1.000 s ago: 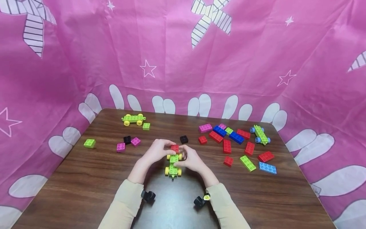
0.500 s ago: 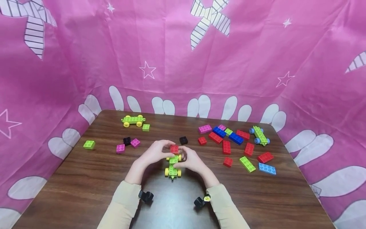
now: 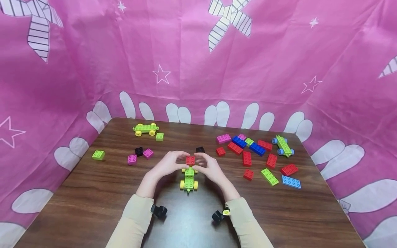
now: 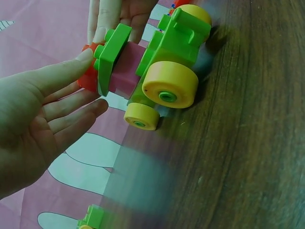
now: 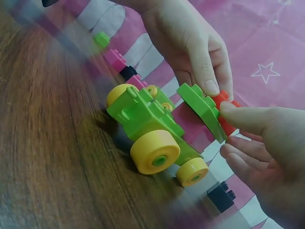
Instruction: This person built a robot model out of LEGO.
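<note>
We see both hands at the middle of the worktop point(image 3: 93, 203), pinching one red brick point(image 3: 190, 161) between them: the left hand point(image 3: 169, 164) has its thumb on the near face and fingers behind, and the right hand point(image 3: 211, 169) does the same from the other side. The red brick is at the top of a small stack on the far end of a green wheeled base point(image 3: 189, 182), whose yellow wheels rest on the wood. From the wrist views we make out the layers: a pink block point(image 4: 127, 69) sits on the base, a green piece point(image 4: 113, 59) lies over that, and the red brick is against the green piece's studded top; we cannot tell whether it is fully seated. Just beyond the right hand is a black brick point(image 3: 200, 150). Off to the left we find a second green base point(image 3: 145, 128) on yellow wheels, with a small lime brick point(image 3: 159, 137) just beside it. To the right lie scattered bricks, among them a long lime brick point(image 3: 269, 176) near a light-blue brick point(image 3: 291, 182), and a blue-wheeled base point(image 3: 283, 146) stands by the far right corner. Pink cloth point(image 3: 198, 65) printed with stars and bows hangs behind.
</note>
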{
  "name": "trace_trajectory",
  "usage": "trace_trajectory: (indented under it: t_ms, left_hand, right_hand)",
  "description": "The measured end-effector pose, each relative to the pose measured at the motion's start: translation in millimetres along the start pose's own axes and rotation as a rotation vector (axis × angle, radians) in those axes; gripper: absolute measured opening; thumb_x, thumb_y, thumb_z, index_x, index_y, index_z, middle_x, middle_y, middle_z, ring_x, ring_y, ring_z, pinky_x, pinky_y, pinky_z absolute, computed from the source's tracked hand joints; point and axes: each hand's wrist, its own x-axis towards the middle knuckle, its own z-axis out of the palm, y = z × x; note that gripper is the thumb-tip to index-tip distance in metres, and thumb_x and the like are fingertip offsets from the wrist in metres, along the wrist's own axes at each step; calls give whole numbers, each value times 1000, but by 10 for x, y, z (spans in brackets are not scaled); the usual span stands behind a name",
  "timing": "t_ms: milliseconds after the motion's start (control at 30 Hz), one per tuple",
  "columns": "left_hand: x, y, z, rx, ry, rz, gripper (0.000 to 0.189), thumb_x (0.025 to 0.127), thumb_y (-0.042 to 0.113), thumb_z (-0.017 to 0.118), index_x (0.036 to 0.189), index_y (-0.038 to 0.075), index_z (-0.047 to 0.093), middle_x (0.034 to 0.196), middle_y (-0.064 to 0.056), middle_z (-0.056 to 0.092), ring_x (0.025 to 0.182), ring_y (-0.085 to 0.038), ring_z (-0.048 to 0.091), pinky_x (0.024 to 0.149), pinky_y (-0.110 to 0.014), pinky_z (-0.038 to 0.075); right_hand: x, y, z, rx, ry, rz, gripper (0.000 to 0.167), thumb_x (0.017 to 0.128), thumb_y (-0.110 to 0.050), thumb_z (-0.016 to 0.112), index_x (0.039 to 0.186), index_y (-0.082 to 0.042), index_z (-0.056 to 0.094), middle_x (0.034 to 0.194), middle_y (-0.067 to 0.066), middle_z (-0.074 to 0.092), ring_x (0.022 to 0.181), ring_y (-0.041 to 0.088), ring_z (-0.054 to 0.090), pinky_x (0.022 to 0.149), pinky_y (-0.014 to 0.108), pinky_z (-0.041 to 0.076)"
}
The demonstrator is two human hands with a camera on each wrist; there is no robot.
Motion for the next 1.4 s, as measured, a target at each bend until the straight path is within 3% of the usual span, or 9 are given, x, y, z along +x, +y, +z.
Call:
trace_trajectory:
  t_ms: [267, 533, 833, 1033, 1400]
  left_hand:
    - [6, -8, -3, -4, -12, 11, 41, 91, 19, 70, 128, 4, 61, 118, -10, 69, 112, -26, 64, 98, -45, 51]
    - [30, -1, 12, -4, -19, 17, 36, 92, 16, 68, 125, 3, 62, 114, -10, 70, 109, -25, 65, 97, -43, 52]
    - [15, 28, 1, -12, -29, -15, 35, 93, 16, 67, 126, 4, 62, 116, -9, 69, 111, -25, 64, 98, -44, 51]
    - [-43, 33, -42, -11, -25, -15, 33, 92, 14, 68, 123, 3, 64, 115, -10, 70, 110, -24, 65, 97, -43, 52]
    - [-140, 8, -165, -11, -37, -32, 32, 90, 13, 70, 120, 2, 65, 113, -10, 71, 108, -25, 66, 96, -44, 52]
  right_hand:
    - [11, -40, 19, 39, -3, -3, 40, 90, -8, 69, 127, 4, 57, 123, 22, 64, 108, 35, 64, 95, 46, 53]
    - [-77, -394, -50, 10, -29, -4, 36, 92, -3, 65, 123, 11, 56, 120, 28, 63, 108, 40, 64, 94, 51, 52]
    - [11, -43, 32, 13, 0, -9, 38, 91, -9, 68, 125, 4, 57, 123, 23, 64, 109, 35, 65, 96, 47, 53]
    - [14, -60, 91, 5, 8, -17, 36, 90, -13, 70, 122, -1, 60, 120, 17, 66, 106, 29, 66, 94, 41, 54]
    - [25, -131, 229, 42, -7, -28, 35, 91, -11, 69, 122, 1, 60, 118, 19, 66, 106, 31, 67, 94, 40, 55]
